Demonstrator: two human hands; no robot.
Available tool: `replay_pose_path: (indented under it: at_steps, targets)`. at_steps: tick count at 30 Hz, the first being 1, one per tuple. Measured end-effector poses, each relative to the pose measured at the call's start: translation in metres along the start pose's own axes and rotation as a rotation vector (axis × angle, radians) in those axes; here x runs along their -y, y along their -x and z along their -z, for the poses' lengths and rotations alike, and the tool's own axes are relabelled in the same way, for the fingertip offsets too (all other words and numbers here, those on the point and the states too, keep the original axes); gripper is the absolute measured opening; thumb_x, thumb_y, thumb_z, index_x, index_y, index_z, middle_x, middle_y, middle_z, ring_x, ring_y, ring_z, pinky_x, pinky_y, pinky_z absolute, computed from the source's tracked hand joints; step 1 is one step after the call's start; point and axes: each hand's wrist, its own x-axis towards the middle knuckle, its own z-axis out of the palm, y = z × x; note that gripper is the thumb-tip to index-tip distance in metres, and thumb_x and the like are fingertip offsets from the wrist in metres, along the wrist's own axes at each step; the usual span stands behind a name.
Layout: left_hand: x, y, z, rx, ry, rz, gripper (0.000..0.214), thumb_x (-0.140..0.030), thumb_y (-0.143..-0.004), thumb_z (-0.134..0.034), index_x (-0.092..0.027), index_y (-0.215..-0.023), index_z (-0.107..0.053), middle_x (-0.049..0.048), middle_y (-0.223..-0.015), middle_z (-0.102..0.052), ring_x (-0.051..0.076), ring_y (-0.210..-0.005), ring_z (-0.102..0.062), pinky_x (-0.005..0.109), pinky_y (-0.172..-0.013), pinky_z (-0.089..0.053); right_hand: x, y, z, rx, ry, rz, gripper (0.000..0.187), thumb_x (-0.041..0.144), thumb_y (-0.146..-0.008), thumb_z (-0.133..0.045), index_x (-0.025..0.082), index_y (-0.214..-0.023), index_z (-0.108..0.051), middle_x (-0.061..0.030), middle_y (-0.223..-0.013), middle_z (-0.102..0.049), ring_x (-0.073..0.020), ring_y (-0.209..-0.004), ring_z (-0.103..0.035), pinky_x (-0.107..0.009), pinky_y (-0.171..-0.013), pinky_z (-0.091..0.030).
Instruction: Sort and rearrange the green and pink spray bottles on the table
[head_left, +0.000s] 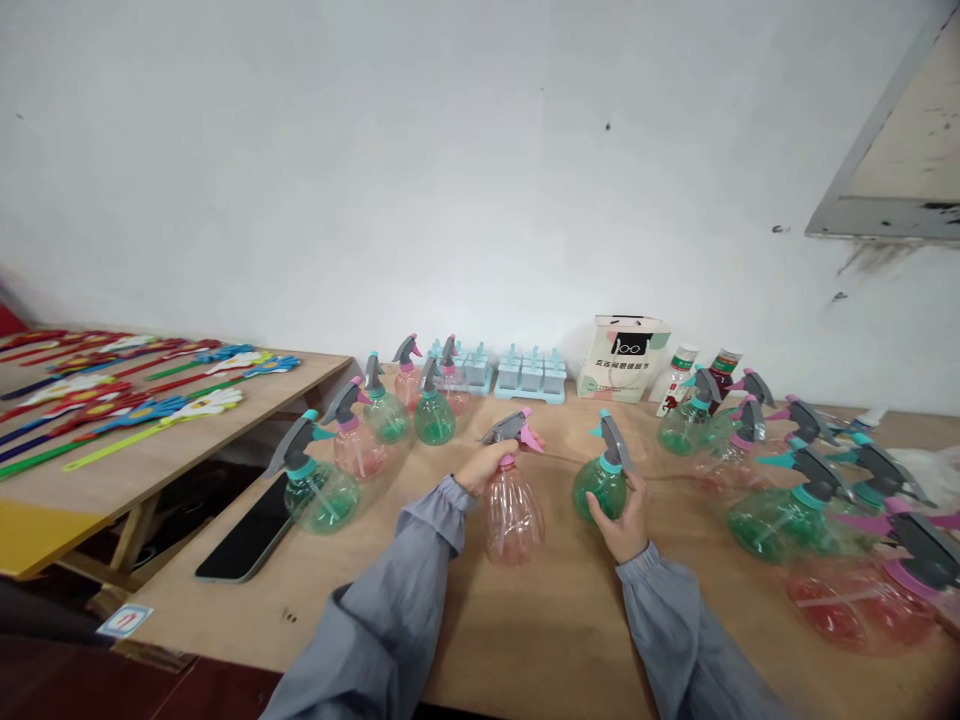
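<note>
My left hand (487, 462) is closed around the neck of a pink spray bottle (514, 515), just under its grey trigger head with a pink nozzle. The bottle's clear pink body hangs below my fingers. To the right, my right hand (624, 518) grips a green spray bottle (598, 484) by its side, thumb across the front. That bottle has a grey trigger head and turquoise collar and stands nearly upright. Several more pink and green spray bottles stand on both sides, among them a green spray bottle (322, 497) at left and a pink one (862, 600) at the near right.
A black phone (247, 535) lies at the table's left edge. Along the wall stand light-blue popsicle moulds (531, 376), a printed paper bag (621, 360) and drink bottles (677, 375). On the left table (300, 385) lie colourful hand-shaped sticks (169, 420).
</note>
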Motion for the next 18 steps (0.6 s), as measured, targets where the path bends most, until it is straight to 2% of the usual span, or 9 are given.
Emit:
replay_pose_path:
  at_steps: [3,5,10,14,16,18]
  targets:
    - [-0.0009,0.0021,0.0013,0.086,0.005,-0.014,0.039,-0.024,-0.057,-0.062,-0.015,-0.094,-0.071,0.0003,-0.067,-0.068,0.005,-0.043,-0.040,0.018,-0.041,-0.026,0.0012,-0.0005,0.0010,0.001,0.002,-0.007,0.065,0.046,-0.077,-0.070,0.018,-0.128,-0.042,-0.0135,-0.116,-0.052,-0.0289,-0.108,-0.053,-0.053,-0.093,-0.047]
    - [-0.0002,0.0022,0.0024,0.095,0.019,-0.005,0.041,-0.024,-0.056,-0.061,-0.014,-0.095,-0.071,0.0018,-0.067,-0.069,0.006,-0.043,-0.042,0.018,-0.040,-0.027,0.0028,-0.0015,0.0018,0.000,0.010,0.008,0.064,0.046,-0.078,-0.070,0.018,-0.128,-0.042,-0.0133,-0.116,-0.052,-0.0288,-0.108,-0.054,-0.053,-0.092,-0.048]
    - [0.0002,0.0037,0.0064,0.134,-0.009,-0.013,0.038,-0.023,-0.056,-0.059,-0.013,-0.091,-0.072,0.0013,-0.060,-0.066,0.004,-0.036,-0.034,0.019,-0.040,-0.028,0.0055,-0.0036,0.0034,0.001,0.029,0.052,0.063,0.044,-0.079,-0.069,0.019,-0.131,-0.041,-0.0126,-0.116,-0.052,-0.0287,-0.108,-0.054,-0.053,-0.091,-0.048]
    - [-0.0024,0.0069,0.0066,0.206,-0.059,-0.052,0.040,-0.025,-0.060,-0.061,-0.015,-0.096,-0.072,0.0044,-0.072,-0.072,0.003,-0.039,-0.032,0.020,-0.040,-0.024,0.0060,-0.0039,0.0037,0.003,0.039,0.056,0.064,0.045,-0.080,-0.068,0.018,-0.131,-0.041,-0.0135,-0.115,-0.053,-0.0293,-0.107,-0.054,-0.052,-0.090,-0.049]
    - [-0.0024,0.0064,0.0050,0.189,-0.060,-0.059,0.042,-0.025,-0.059,-0.062,-0.015,-0.099,-0.072,0.0056,-0.078,-0.074,0.004,-0.041,-0.034,0.020,-0.041,-0.023,0.0067,-0.0041,0.0041,0.009,0.040,0.052,0.064,0.045,-0.080,-0.068,0.018,-0.131,-0.041,-0.0133,-0.115,-0.053,-0.0289,-0.106,-0.054,-0.051,-0.089,-0.049]
    - [-0.0010,0.0042,0.0032,0.115,-0.038,-0.066,0.039,-0.025,-0.057,-0.062,-0.015,-0.094,-0.072,0.0052,-0.077,-0.073,0.005,-0.044,-0.039,0.020,-0.043,-0.025,0.0078,-0.0043,0.0046,0.010,0.037,0.051,0.064,0.045,-0.080,-0.068,0.018,-0.131,-0.041,-0.0129,-0.115,-0.053,-0.0283,-0.105,-0.055,-0.050,-0.089,-0.049]
